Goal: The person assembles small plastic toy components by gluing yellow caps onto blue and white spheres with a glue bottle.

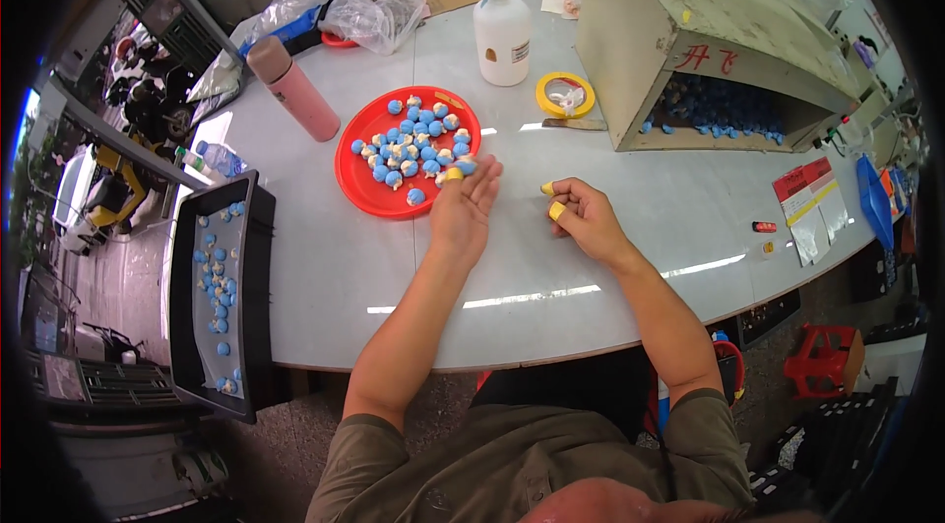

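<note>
My left hand (465, 208) is at the right rim of a round red plate (366, 190). Between its taped thumb and its fingers it holds a small blue piece (466, 165). Several small round blue-and-cream pieces (406, 151) lie heaped on the plate. To the right, above the grey table (532, 326), my right hand (588, 221) is closed, thumb and index finger close together, both wrapped in yellow tape. Anything in that pinch is too small or hidden to make out.
A black tray (258, 297) with more blue pieces stands at the left edge. Behind the plate are a pink flask (300, 95) and a white bottle (502, 39). A yellow tape roll (542, 98), a knife (576, 124) and a beige box (689, 11) of blue pieces sit farther right.
</note>
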`<state>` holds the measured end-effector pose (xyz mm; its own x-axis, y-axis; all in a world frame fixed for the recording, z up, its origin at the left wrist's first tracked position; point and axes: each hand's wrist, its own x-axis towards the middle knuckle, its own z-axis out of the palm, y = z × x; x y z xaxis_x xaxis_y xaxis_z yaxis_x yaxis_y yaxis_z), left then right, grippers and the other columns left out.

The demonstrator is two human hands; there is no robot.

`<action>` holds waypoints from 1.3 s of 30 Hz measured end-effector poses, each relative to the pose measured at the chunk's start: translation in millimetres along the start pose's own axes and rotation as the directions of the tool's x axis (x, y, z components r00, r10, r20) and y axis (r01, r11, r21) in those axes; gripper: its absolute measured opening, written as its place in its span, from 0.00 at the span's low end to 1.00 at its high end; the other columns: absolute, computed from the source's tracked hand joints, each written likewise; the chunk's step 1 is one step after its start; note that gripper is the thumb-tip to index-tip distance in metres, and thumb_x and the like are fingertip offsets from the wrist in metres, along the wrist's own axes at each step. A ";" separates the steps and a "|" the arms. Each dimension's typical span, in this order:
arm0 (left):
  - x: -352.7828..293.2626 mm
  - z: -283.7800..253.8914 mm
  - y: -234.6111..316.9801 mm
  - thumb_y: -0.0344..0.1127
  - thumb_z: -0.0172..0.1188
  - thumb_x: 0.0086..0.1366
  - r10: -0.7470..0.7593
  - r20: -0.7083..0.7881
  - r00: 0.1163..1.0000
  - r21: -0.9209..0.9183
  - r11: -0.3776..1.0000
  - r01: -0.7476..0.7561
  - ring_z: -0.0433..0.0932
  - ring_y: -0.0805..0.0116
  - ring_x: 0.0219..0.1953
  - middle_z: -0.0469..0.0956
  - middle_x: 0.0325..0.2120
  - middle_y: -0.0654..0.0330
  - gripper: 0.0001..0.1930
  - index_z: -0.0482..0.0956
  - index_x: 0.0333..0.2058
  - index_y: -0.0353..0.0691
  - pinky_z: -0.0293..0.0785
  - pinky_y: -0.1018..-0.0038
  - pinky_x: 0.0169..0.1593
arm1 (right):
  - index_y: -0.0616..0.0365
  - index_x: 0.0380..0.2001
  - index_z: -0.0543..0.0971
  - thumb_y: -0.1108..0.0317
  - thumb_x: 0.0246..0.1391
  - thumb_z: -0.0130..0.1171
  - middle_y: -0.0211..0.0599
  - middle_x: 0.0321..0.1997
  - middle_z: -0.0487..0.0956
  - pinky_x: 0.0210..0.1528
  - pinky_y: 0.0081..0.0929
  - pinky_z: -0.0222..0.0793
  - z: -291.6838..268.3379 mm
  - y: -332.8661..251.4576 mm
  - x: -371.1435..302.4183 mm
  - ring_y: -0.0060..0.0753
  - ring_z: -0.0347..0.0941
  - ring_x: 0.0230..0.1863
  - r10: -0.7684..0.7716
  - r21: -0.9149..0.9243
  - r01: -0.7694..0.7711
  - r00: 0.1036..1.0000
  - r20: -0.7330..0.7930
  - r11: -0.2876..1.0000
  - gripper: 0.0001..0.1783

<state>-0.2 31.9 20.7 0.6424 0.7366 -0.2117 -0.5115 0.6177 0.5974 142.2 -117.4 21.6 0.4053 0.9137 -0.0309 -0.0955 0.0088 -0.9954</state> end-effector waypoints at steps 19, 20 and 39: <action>-10.5 -4.2 -15.7 0.46 0.38 0.73 -0.204 0.147 0.968 0.279 0.947 0.158 0.80 0.61 0.42 0.78 0.39 0.50 0.22 0.67 0.53 0.34 0.78 0.73 0.44 | 0.61 0.42 0.72 0.75 0.43 0.56 0.42 0.39 0.74 0.41 0.38 0.70 -125.4 -20.9 47.2 0.44 0.73 0.43 -0.534 -0.806 -0.197 0.659 -0.530 0.557 0.18; -10.3 -4.1 -15.5 0.46 0.38 0.73 -0.213 0.146 0.966 0.285 0.944 0.165 0.80 0.61 0.41 0.78 0.38 0.51 0.21 0.67 0.52 0.34 0.78 0.73 0.43 | 0.60 0.42 0.73 0.74 0.42 0.57 0.44 0.40 0.75 0.44 0.42 0.70 -129.3 -20.4 50.4 0.48 0.72 0.46 -0.555 -0.865 -0.262 0.680 -0.480 0.428 0.19; -24.2 7.9 -20.3 0.41 0.47 0.71 -0.345 0.210 0.915 0.606 0.780 0.156 0.79 0.63 0.41 0.77 0.40 0.51 0.18 0.70 0.49 0.31 0.77 0.70 0.47 | 0.59 0.36 0.69 0.80 0.42 0.61 0.37 0.34 0.73 0.31 0.24 0.69 -7.9 -10.8 -19.0 0.31 0.73 0.31 -0.421 -0.598 0.203 0.872 -0.250 0.776 0.16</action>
<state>-0.8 -0.6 19.9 0.8839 0.4028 -0.2377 0.0468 0.4295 0.9019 142.7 -138.1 32.3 0.6212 0.6911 0.3694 0.5515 -0.0506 -0.8327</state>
